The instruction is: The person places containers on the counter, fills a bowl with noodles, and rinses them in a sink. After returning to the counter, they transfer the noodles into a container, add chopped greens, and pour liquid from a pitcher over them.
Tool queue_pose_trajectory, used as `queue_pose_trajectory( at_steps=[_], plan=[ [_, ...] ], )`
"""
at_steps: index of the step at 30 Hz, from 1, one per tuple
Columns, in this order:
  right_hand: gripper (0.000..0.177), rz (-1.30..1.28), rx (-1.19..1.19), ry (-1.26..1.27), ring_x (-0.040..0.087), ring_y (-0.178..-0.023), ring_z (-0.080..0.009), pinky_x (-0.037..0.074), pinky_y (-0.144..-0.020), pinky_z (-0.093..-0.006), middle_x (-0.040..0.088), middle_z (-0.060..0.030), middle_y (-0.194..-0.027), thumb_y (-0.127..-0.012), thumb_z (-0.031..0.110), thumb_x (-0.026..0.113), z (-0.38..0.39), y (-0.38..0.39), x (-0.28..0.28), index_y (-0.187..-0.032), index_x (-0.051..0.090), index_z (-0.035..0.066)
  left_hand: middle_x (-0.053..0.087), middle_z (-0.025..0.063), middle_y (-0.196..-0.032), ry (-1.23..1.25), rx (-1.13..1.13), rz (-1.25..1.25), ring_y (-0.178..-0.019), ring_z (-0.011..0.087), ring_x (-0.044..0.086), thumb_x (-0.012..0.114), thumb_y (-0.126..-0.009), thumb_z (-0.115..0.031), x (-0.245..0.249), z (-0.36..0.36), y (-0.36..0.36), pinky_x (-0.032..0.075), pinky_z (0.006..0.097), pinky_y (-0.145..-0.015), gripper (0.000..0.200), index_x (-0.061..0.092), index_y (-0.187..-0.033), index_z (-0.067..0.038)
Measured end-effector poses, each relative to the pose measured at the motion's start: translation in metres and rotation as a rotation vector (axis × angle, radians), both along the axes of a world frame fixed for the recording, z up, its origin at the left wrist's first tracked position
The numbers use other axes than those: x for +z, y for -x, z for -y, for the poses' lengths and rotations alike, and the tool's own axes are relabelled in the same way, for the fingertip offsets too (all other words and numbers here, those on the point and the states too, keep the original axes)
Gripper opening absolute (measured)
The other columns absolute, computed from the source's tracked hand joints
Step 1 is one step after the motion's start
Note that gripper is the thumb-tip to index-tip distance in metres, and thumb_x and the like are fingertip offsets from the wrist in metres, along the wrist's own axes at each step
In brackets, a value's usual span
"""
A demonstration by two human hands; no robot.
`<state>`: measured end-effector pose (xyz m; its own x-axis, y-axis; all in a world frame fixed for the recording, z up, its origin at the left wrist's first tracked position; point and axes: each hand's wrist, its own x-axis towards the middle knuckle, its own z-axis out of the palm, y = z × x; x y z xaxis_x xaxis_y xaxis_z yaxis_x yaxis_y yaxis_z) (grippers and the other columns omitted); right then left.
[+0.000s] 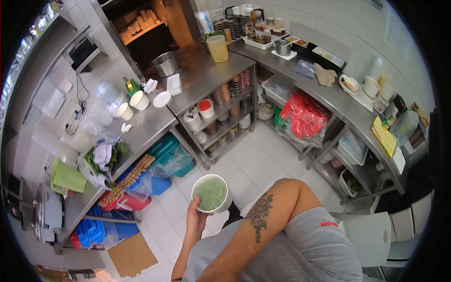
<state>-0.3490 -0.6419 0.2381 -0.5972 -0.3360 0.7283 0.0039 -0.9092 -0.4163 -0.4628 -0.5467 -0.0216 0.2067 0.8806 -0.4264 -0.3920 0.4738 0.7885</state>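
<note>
My left hand (197,218) is closed around a round white tub (225,203), its thumb lying over the near rim and its fingers under the side. Pale green, frosty-looking contents (211,192) fill the tub, which has no lid on and is held above the tiled floor. My right forearm (256,225), bent at the elbow, crosses in front of my grey shirt toward the lower left. The right hand itself lies outside the picture.
Steel counters (197,89) run along the walls, with shelves of stacked containers (225,96) beneath. On the left counter are white tubs (139,100) and a bag of leafy greens (104,157). A cardboard sheet (132,256) lies on the floor (253,160).
</note>
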Motion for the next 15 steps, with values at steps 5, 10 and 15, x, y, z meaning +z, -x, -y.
queue_pose_trajectory(
  at_steps=[5,10,15],
  plan=[
    [0.046,0.197,-0.674,-0.823,0.056,-0.106,-0.0154,0.046,-0.088,-0.0275,0.054,-0.0121,-0.117,-0.101,0.038,0.037,-0.179,-0.011,0.010,-0.130,0.043,0.002,0.061,0.0105,-0.111,0.020,0.000,0.033,-0.097,0.0197,0.061,0.053,-0.095,-0.040,0.011,-0.145,0.013,0.052,0.0351,-0.072,0.053,0.045,-0.128,0.000],
    [0.022,0.884,-2.349,-0.693,0.059,-0.101,-0.0151,0.048,-0.088,-0.0322,0.063,-0.0076,-0.104,-0.094,0.010,0.052,-0.338,-0.076,-0.078,-0.114,0.060,0.003,0.056,0.0114,-0.123,-0.318,-0.083,-0.042,-0.116,0.0199,0.051,0.053,-0.095,-0.038,0.067,-0.272,0.019,0.040,0.0335,-0.097,0.056,0.044,-0.133,0.003],
    [0.056,1.223,-1.667,0.307,0.053,-0.118,-0.0233,0.043,-0.100,-0.0398,0.057,-0.0107,-0.122,-0.095,0.052,0.043,-0.413,-0.127,-0.182,-0.127,0.051,0.007,0.058,0.0131,-0.122,-0.283,-0.281,-0.158,-0.114,0.0208,0.053,0.056,-0.094,-0.036,0.115,-0.346,0.001,0.038,0.0310,-0.099,0.053,0.051,-0.131,0.002]
  ],
)
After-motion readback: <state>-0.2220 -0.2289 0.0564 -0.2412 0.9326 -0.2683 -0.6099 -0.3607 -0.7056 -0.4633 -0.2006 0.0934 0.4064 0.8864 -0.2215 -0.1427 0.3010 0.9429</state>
